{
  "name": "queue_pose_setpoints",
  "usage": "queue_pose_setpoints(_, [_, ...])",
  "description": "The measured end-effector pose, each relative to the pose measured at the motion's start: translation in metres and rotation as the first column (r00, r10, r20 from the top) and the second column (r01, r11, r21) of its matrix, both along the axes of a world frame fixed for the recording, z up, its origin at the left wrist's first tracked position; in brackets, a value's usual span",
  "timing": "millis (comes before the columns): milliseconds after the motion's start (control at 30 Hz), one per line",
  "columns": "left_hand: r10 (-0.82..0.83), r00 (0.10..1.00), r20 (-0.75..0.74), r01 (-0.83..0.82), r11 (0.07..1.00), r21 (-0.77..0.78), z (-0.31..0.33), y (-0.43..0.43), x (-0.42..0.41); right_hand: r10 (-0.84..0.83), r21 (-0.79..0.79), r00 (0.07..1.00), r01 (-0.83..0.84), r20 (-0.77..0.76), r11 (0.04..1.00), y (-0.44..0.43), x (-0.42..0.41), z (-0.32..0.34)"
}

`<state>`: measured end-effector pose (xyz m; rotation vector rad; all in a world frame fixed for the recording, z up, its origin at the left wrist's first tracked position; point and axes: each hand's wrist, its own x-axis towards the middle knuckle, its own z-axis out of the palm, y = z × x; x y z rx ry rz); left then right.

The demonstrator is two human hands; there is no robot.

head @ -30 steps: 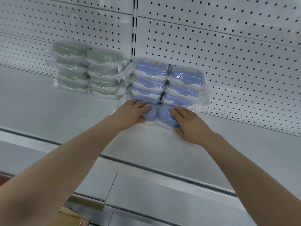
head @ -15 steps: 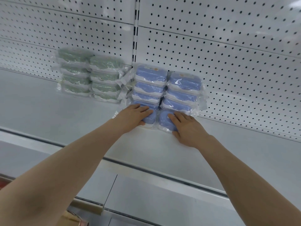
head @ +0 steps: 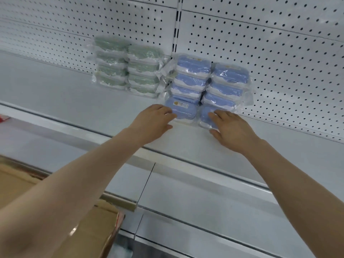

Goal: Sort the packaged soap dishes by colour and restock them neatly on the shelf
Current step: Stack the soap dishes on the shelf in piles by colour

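A white perforated metal back panel fills the top of the view, its small dark holes set in even rows. A narrow vertical upright strip with dark rectangular slots splits it into a left and a right section. Lower down, a lower white metal ledge runs across the view, with a thin vertical seam left of its middle. A pale gold metal rail lies along its left part. Below that rail, at the bottom left, stands an open brown cardboard box with glossy tape on one edge. A small red scrap, too blurred to identify, shows at the far left edge.
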<state>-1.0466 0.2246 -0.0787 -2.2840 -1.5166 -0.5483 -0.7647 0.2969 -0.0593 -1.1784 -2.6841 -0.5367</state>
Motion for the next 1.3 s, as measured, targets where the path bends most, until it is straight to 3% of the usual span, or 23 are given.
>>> queue_pose_setpoints(200, [0.11, 0.989, 0.102, -0.117, 0.991, 0.067, -0.02, -0.112, -0.046, 0.165, 0.133, 0.98, -0.15, -0.115, 0.98, -0.091, -0.04, -0.014])
queue_pose_setpoints(400, [0.336, 0.91, 0.244, -0.343, 0.939, -0.016, -0.089, -0.251, -0.1, 0.369, 0.039, 0.905, -0.369, -0.212, 0.929, -0.197, -0.108, -0.077])
queue_pose_setpoints(567, [0.642, 0.68, 0.355, -0.568, 0.767, -0.298, -0.192, -0.371, -0.12, 0.442, -0.298, 0.872, -0.489, -0.213, 0.82, -0.263, -0.174, -0.17])
queue_pose_setpoints(733, [0.856, 0.473, 0.211, -0.648, 0.5, -0.575, -0.272, -0.463, -0.122, 0.534, -0.607, 0.845, -0.426, -0.004, 0.67, -0.296, -0.239, -0.231])
queue_pose_setpoints(800, [0.901, 0.403, 0.162, -0.657, 0.408, -0.634, -0.287, -0.482, -0.125, 0.574, -0.64, 0.819, -0.429, 0.023, 0.637, -0.301, -0.273, -0.24])
queue_pose_setpoints(900, [0.918, 0.353, 0.178, -0.652, 0.379, -0.657, -0.29, -0.493, -0.128, 0.588, -0.62, 0.809, -0.467, -0.011, 0.63, -0.305, -0.332, -0.25])
queue_pose_setpoints(967, [0.938, 0.272, 0.214, -0.675, 0.344, -0.653, -0.285, -0.492, -0.133, 0.565, -0.607, 0.824, -0.467, -0.034, 0.644, -0.31, -0.37, -0.258])
queue_pose_setpoints(1133, [0.971, 0.211, 0.117, -0.753, 0.237, -0.613, -0.286, -0.493, -0.166, 0.533, -0.624, 0.834, -0.341, 0.145, 0.703, -0.327, -0.418, -0.285])
queue_pose_setpoints(1233, [0.993, 0.07, 0.095, -0.636, 0.117, -0.762, -0.294, -0.493, -0.187, 0.536, -0.625, 0.829, -0.335, 0.16, 0.705, -0.325, -0.412, -0.29])
queue_pose_setpoints(1300, [0.989, -0.041, 0.144, -0.548, 0.098, -0.831, -0.295, -0.486, -0.196, 0.565, -0.651, 0.813, -0.354, 0.142, 0.671, -0.318, -0.397, -0.287])
